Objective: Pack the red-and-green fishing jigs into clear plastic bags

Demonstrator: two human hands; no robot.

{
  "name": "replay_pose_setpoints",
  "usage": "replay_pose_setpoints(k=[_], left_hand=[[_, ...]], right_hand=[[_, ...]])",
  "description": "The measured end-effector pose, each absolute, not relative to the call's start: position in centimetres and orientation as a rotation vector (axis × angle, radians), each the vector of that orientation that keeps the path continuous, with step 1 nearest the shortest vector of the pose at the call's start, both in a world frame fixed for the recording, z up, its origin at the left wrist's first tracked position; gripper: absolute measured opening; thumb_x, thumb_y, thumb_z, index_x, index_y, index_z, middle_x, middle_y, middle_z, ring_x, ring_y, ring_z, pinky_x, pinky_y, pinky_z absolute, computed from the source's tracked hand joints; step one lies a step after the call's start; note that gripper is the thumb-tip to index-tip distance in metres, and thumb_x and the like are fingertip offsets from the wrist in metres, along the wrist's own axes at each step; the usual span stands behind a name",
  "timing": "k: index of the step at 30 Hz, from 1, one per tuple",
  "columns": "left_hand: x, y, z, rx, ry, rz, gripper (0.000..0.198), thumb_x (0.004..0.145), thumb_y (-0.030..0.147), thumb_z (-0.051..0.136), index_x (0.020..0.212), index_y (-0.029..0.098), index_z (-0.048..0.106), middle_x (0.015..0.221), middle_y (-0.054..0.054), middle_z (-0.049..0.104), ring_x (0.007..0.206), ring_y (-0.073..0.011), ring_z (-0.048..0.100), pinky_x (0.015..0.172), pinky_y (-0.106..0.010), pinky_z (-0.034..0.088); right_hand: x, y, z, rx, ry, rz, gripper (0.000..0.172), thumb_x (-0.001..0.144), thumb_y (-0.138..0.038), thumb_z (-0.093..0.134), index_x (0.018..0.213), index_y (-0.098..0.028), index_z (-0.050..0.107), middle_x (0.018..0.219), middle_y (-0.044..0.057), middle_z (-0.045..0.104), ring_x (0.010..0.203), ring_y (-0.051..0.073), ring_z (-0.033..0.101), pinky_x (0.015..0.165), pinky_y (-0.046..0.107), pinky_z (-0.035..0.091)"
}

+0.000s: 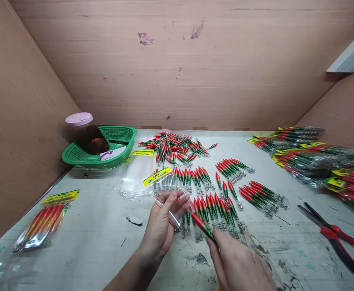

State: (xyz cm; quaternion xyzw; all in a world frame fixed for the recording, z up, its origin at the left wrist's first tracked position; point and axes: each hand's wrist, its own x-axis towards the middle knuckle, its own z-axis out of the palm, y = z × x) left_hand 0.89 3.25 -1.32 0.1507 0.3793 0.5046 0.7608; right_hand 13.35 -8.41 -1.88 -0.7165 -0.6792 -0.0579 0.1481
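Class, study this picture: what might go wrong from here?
1. The right hand may get pricked: it grips the held lure by its green end, where the lined-up lures carry hooks.
2. A hook could tear the clear bag in the left hand.
3. Either hand might knock the lined-up lures close by.

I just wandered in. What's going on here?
A person's left-hand grip holds a clear plastic bag with a yellow header; the right-hand grip holds a slim red-and-green lure, its red end towards the bag. More such lures lie in rows on the pale worktop, with a loose pile behind. At the right are filled, yellow-topped plastic bags and red-and-black-handled metal pliers.
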Motion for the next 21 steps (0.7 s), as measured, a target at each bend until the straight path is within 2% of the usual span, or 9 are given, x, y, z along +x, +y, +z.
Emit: replay_pose_setpoints(k=[3, 6, 10, 14, 17, 21], left_hand=[[0.9, 2.9, -1.4, 0.334, 0.797, 1.062, 0.027, 0.064, 0.02, 0.082, 0.079, 0.013, 0.061, 0.092, -0.007, 0.072, 0.083, -0.0226, 0.07, 0.079, -0.037, 0.059], [1.1, 2.7, -1.6, 0.336, 0.792, 1.03, 0.025, 0.064, 0.02, 0.082, 0.077, 0.012, 0.062, 0.095, -0.009, 0.072, 0.085, -0.0231, 0.07, 0.081, -0.036, 0.058], [1.1, 3.0, -1.4, 0.306, 0.837, 1.043, 0.02, 0.067, 0.018, 0.079, 0.078, 0.012, 0.063, 0.09, -0.008, 0.073, 0.078, -0.0198, 0.07, 0.075, -0.033, 0.06], [0.8, 3.4, -0.9, 0.288, 0.87, 1.087, 0.012, 0.074, 0.017, 0.073, 0.08, 0.012, 0.065, 0.092, -0.008, 0.073, 0.08, -0.02, 0.071, 0.069, -0.03, 0.06], [0.8, 3.2, -0.9, 0.319, 0.876, 1.025, 0.016, 0.07, 0.02, 0.077, 0.081, 0.012, 0.067, 0.094, -0.009, 0.073, 0.077, -0.0196, 0.07, 0.065, -0.028, 0.059], [1.2, 2.6, -1.3, 0.392, 0.852, 0.903, 0.033, 0.057, 0.027, 0.086, 0.081, 0.009, 0.071, 0.082, -0.008, 0.073, 0.069, -0.0158, 0.068, 0.069, -0.027, 0.058]], right_hand=[[13.8, -7.0, -1.8, -2.127, -1.889, -0.232, 0.023, 0.092, -0.026, 0.039, 0.07, -0.025, 0.043, 0.055, -0.004, 0.056, 0.038, 0.016, 0.057, 0.037, 0.025, 0.025], [14.1, -6.2, -1.2, -2.145, -1.868, -0.162, 0.022, 0.092, -0.024, 0.038, 0.071, -0.025, 0.044, 0.057, -0.004, 0.057, 0.04, 0.014, 0.058, 0.036, 0.023, 0.025], [14.2, -6.4, -0.7, -2.15, -1.861, -0.111, 0.019, 0.093, -0.026, 0.038, 0.076, -0.025, 0.047, 0.064, -0.003, 0.061, 0.044, 0.014, 0.061, 0.038, 0.023, 0.029], [14.7, -7.3, -0.7, -2.174, -1.924, -0.098, 0.021, 0.091, -0.027, 0.04, 0.072, -0.025, 0.046, 0.059, -0.004, 0.058, 0.042, 0.015, 0.059, 0.037, 0.023, 0.026], [14.7, -7.2, -0.6, -2.188, -1.953, -0.105, 0.017, 0.09, -0.023, 0.042, 0.075, -0.025, 0.049, 0.062, -0.004, 0.06, 0.043, 0.014, 0.059, 0.038, 0.023, 0.024], [14.3, -6.1, 0.0, -2.169, -1.942, -0.215, 0.02, 0.09, -0.023, 0.041, 0.07, -0.024, 0.046, 0.06, -0.003, 0.057, 0.042, 0.014, 0.058, 0.039, 0.024, 0.022]])
